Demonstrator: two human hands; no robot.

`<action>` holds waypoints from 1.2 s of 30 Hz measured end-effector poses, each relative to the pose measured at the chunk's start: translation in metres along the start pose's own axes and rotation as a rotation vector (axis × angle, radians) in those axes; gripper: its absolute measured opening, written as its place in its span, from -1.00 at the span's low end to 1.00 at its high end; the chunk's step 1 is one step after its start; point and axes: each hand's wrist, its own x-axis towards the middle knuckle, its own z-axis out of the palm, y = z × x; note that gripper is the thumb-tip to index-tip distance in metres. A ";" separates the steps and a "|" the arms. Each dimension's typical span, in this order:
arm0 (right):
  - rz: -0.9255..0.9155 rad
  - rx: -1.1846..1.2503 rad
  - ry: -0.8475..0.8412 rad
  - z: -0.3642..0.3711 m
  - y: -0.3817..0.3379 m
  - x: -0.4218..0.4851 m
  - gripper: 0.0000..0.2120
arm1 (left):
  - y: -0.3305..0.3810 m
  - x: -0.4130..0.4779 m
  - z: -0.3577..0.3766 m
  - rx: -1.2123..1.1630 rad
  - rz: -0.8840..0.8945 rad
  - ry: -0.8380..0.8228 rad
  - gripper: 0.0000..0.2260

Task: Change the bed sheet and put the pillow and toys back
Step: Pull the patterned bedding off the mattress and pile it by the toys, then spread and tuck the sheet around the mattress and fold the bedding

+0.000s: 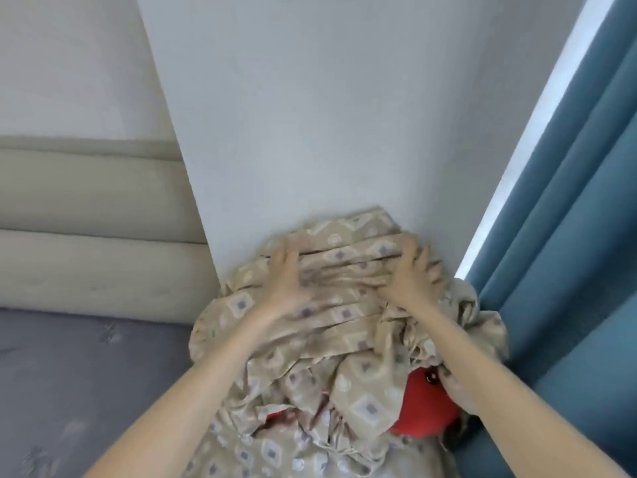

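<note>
The beige diamond-patterned bed sheet (358,377) is bunched in a heap in a tight corner. Its top edge lies against the white wall (310,115) and its right side touches the blue pleated curtain (568,236). A thin bright strip shows between wall and curtain. There is little room on those two sides. The open room is to the left, where the grey-purple quilted mattress (69,374) lies bare up to the cream padded headboard (86,201), which has thick horizontal rolls.

The sheet is thin and slightly glossy. It is gathered into narrow horizontal pleats near the top and hangs in loose crumpled folds lower down. A red rounded plush toy (424,408) shows from under the lower right folds, mostly covered, close beside the curtain. A smaller red patch shows through a gap in the cloth further left.

The left hand (287,281), blurred, lies flat on the pleats with its fingers stretched toward the wall. The right hand (413,274) has its fingers curled into the pleats near the curtain side, grasping the cloth.
</note>
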 end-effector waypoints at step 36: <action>-1.064 1.019 0.220 -0.086 -0.355 -0.348 -0.80 | -0.041 -0.314 -0.321 -0.435 -0.090 0.898 -0.78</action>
